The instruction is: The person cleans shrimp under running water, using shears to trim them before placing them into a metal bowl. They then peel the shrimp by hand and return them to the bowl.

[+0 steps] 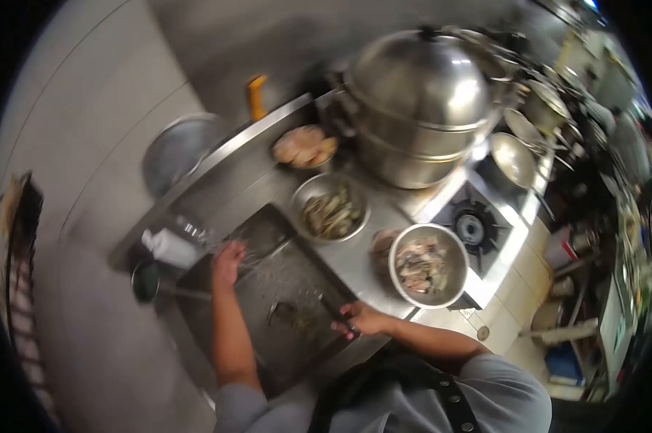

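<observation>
A dark rectangular tray lies on the steel counter, with a small dark shrimp-like piece and wet bits on its bottom. My left hand is over the tray's far left part, blurred, beside a clear, shiny thing too smeared to name. Near the tray's right edge, my right hand is closed around the dark handle of a tool. Beyond the tray stands a metal bowl of shrimp. A second metal bowl, holding pale, greyish pieces, stands to the right.
A large domed steamer pot stands at the back, beside a bowl of pinkish pieces. The gas burner is at the right. A white bottle and a dark green cup are on the left.
</observation>
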Available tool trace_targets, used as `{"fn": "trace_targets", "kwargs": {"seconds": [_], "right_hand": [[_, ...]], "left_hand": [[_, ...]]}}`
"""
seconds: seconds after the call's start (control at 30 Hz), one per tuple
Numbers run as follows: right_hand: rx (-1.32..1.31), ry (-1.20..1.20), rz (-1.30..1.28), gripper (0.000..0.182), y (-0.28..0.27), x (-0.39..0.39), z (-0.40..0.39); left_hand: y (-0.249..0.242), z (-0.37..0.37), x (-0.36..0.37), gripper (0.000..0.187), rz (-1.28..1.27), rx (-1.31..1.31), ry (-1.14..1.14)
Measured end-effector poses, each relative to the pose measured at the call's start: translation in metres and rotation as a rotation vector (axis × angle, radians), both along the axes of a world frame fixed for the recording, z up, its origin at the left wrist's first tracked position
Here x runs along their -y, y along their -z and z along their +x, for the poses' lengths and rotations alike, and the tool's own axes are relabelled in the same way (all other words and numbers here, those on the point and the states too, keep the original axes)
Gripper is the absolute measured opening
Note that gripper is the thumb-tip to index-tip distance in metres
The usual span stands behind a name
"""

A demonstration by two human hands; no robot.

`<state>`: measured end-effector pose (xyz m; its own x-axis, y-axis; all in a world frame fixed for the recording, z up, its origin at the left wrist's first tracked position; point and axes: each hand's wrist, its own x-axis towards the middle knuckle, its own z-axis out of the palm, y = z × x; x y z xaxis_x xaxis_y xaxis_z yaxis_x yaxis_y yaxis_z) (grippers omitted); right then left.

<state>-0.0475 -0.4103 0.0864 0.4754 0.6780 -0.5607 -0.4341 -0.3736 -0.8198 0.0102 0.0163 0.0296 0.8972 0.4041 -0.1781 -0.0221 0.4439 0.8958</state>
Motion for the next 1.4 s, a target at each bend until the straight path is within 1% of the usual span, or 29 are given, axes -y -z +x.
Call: {"fn": "trace_targets", "kwargs": {"seconds": [0.03, 0.1, 0.17, 0.23, 0.3, 0.37, 0.4, 0.43, 0.5, 0.53, 0.57, 0.6, 0.67, 0.8, 0.87, 0.9, 0.97, 1.0, 1.07, 1.1, 1.17, 1.2, 1.23, 1.3, 1.33, 1.4], "right_hand": [[0.036, 0.005, -0.05, 0.052, 0.008, -0.006, -0.002], [-0.011, -0.012, -0.025, 0.06, 0.007, -0.015, 0.005], [-0.078, -0.073, 0.012, 0.053, -0.005, -0.024, 0.014], [-0.129, -0.139, 0.062, 0.067, 0.003, -0.034, 0.015], [-0.145, -0.197, 0.065, 0.072, 0.005, -0.042, 0.018], [-0.093, -0.227, 0.083, 0.073, 0.006, -0.046, 0.022], [-0.053, -0.256, 0.084, 0.076, -0.002, -0.046, 0.025], [-0.071, -0.287, 0.068, 0.075, -0.007, -0.045, 0.028], [-0.126, -0.322, 0.046, 0.073, -0.012, -0.041, 0.032], [-0.156, -0.31, 0.028, 0.065, -0.009, -0.039, 0.033], [-0.161, -0.322, 0.029, 0.065, -0.006, -0.037, 0.034], [-0.15, -0.314, 0.029, 0.062, -0.003, -0.034, 0.034], [-0.14, -0.293, 0.035, 0.054, -0.002, -0.03, 0.033], [-0.16, -0.295, 0.083, 0.053, 0.002, -0.022, 0.028], [-0.14, -0.292, 0.078, 0.052, 0.001, -0.02, 0.026], [-0.14, -0.293, 0.08, 0.052, 0.001, -0.019, 0.024], [-0.146, -0.259, 0.08, 0.052, -0.001, -0.018, 0.021], [-0.142, -0.258, 0.082, 0.052, -0.001, -0.017, 0.02], [-0.138, -0.263, 0.094, 0.051, -0.001, -0.015, 0.019], [-0.138, -0.262, 0.093, 0.051, 0.0, -0.015, 0.018], [-0.172, -0.25, 0.082, 0.05, 0.003, -0.015, 0.014], [-0.173, -0.258, 0.079, 0.05, 0.005, -0.015, 0.012], [-0.157, -0.256, 0.074, 0.05, 0.006, -0.016, 0.011], [-0.14, -0.25, 0.067, 0.05, 0.009, -0.017, 0.011], [-0.131, -0.26, 0.06, 0.052, 0.01, -0.016, 0.011], [-0.124, -0.272, 0.052, 0.055, 0.009, -0.015, 0.012]], "left_hand": [[-0.029, -0.007, 0.021, 0.028, -0.043, -0.028, 0.0], [-0.054, -0.015, 0.044, 0.028, 0.155, -0.184, -0.041], [-0.05, -0.02, 0.053, 0.029, 0.162, -0.244, -0.07], [-0.046, -0.033, 0.068, 0.03, 0.169, -0.305, -0.085], [-0.044, -0.046, 0.089, 0.024, 0.014, -0.227, -0.049], [-0.046, -0.06, 0.11, 0.02, 0.03, -0.25, -0.07], [-0.047, -0.067, 0.119, 0.019, 0.08, -0.264, -0.011], [-0.049, -0.074, 0.127, 0.019, 0.129, -0.278, 0.047], [-0.049, -0.083, 0.135, 0.02, 0.132, -0.297, 0.054], [-0.051, -0.088, 0.137, 0.02, 0.182, -0.295, 0.112], [-0.05, -0.092, 0.138, 0.02, 0.232, -0.293, 0.171], [-0.05, -0.096, 0.137, 0.02, 0.23, -0.299, 0.159], [-0.051, -0.1, 0.137, 0.021, 0.304, -0.335, 0.21], [-0.05, -0.106, 0.14, 0.023, 0.269, -0.385, 0.128], [-0.047, -0.109, 0.141, 0.038, 0.179, -0.345, 0.096], [-0.048, -0.11, 0.145, 0.038, 0.18, -0.346, 0.094], [-0.048, -0.11, 0.158, 0.052, 0.305, -0.441, -0.266], [-0.048, -0.111, 0.164, 0.052, 0.307, -0.438, -0.266], [-0.048, -0.113, 0.174, 0.061, 1.002, -0.479, -0.405], [-0.048, -0.114, 0.177, 0.061, 1.001, -0.479, -0.405], [-0.046, -0.118, 0.181, 0.052, 0.924, -0.444, 0.035], [-0.037, -0.117, 0.18, 0.043, 0.8, -0.439, 0.119], [-0.033, -0.119, 0.18, 0.043, 0.798, -0.441, 0.113], [-0.042, -0.119, 0.188, 0.034, 0.644, -0.636, 0.118], [-0.039, -0.12, 0.188, 0.034, 0.64, -0.636, 0.12], [-0.026, -0.125, 0.183, 0.036, 1.008, -0.613, 0.136]]}}
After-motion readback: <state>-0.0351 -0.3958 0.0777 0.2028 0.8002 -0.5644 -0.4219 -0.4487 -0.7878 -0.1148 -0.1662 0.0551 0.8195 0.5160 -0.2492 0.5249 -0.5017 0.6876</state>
